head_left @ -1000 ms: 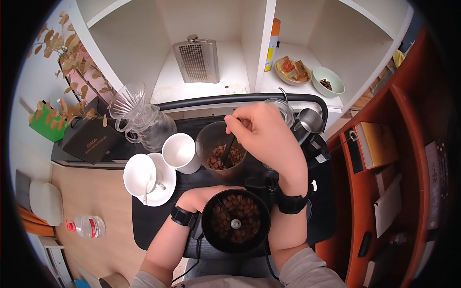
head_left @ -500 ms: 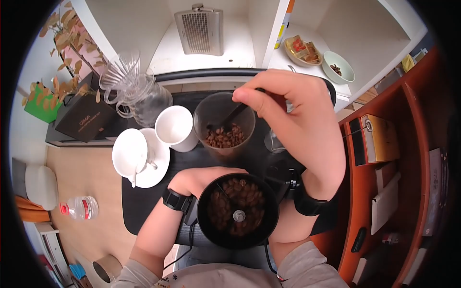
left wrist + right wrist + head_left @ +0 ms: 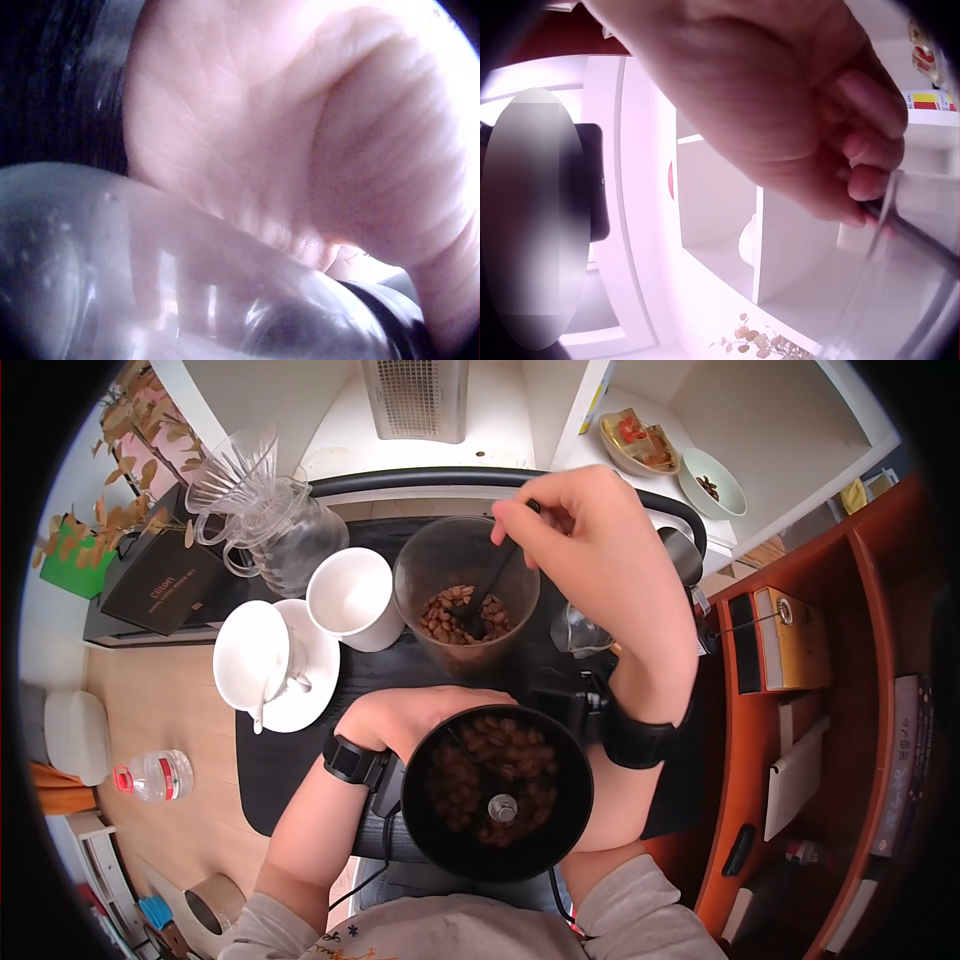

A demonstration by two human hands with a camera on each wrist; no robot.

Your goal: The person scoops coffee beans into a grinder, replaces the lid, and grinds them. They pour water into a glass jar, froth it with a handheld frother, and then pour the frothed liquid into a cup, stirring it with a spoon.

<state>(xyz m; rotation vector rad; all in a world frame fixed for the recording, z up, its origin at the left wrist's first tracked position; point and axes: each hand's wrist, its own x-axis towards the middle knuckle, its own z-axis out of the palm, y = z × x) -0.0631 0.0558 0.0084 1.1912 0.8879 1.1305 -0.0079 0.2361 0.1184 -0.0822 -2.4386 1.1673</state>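
Observation:
My right hand pinches the handle of a black spoon between thumb and fingers. The spoon slants down into a clear canister, its bowl among the coffee beans at the bottom. In the right wrist view the spoon handle passes the canister's see-through wall. My left hand holds a coffee grinder close to my body, fingers behind it. Dark beans fill its round black top around a metal nut. Against my left palm lies the grinder's clear rounded body.
A white mug stands left of the canister, beside a white cup on a saucer. Behind them is a glass dripper set. A small glass pitcher sits under my right forearm. Shelves hold a bowl of beans.
The spoon's bowl has swung from the canister's left side back down among the beans. The head view has shifted, so canister and grinder look larger. My left hand keeps its hold.

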